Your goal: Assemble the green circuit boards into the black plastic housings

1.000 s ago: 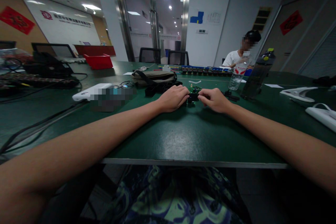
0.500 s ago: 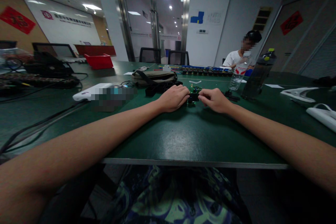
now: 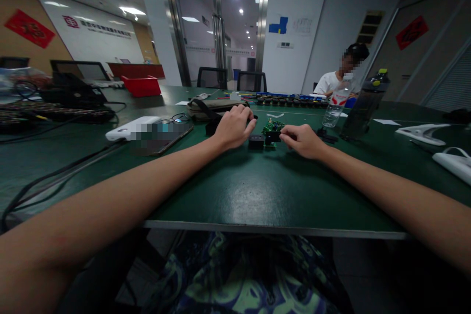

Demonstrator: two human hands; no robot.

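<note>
A small green circuit board [image 3: 273,126] with black parts stands on the green table [image 3: 235,191] between my hands. My right hand [image 3: 302,140] rests on the table, and its fingertips pinch the board's black part from the right. A small black block [image 3: 255,142] lies on the table just left of the board. My left hand [image 3: 233,128] hovers a little above and left of that block. Its fingers are loosely bent and apart, and they hold nothing.
A tan bag with black straps [image 3: 213,106] lies behind my left hand. A white device [image 3: 128,128], glasses and cables lie to the left. A water bottle [image 3: 334,104] and a dark flask [image 3: 361,107] stand at the right. Another person [image 3: 336,78] sits at the far side.
My left hand has let go of the assembly and lifted up and to the left, uncovering the small black block. My right hand stays pinched on the board.
</note>
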